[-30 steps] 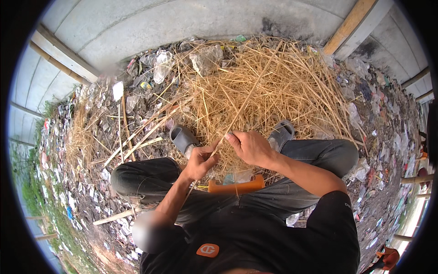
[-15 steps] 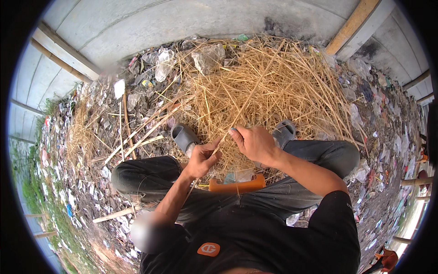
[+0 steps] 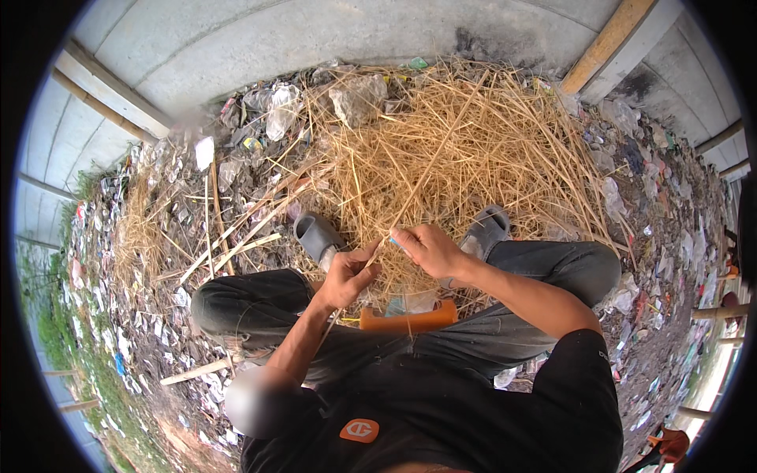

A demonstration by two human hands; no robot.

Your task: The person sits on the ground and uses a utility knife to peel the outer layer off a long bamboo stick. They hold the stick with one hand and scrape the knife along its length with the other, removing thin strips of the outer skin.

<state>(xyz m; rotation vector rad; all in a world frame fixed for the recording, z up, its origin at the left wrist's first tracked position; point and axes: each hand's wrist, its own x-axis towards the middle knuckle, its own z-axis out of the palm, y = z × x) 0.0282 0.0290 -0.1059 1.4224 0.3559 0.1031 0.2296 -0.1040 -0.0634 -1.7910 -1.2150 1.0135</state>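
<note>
A long, thin, straw-coloured bamboo strip (image 3: 435, 158) slants from the far side over the pile, through my hands and down past my left wrist. My left hand (image 3: 349, 280) is closed, pinching the strip between thumb and fingers. Just beyond it, to the right, my right hand (image 3: 430, 250) is also closed. Under its thumb shows a small blue thing (image 3: 399, 243), mostly hidden, right against the strip; I cannot make out its kind. Beneath and beyond both hands spreads a heap of pale shavings and thin strips (image 3: 473, 150).
Grey slippers (image 3: 318, 236) are on my feet at the heap's near edge. An orange plastic piece (image 3: 410, 317) lies between my thighs. Wooden slats (image 3: 236, 244) lie at left. Litter covers the ground. A stone (image 3: 359, 101) rests near the grey wall (image 3: 355, 35); a wooden post (image 3: 611, 43) leans far right.
My right hand has moved slightly down and left along the strip, closer to my left hand. My left hand has stayed almost in place.
</note>
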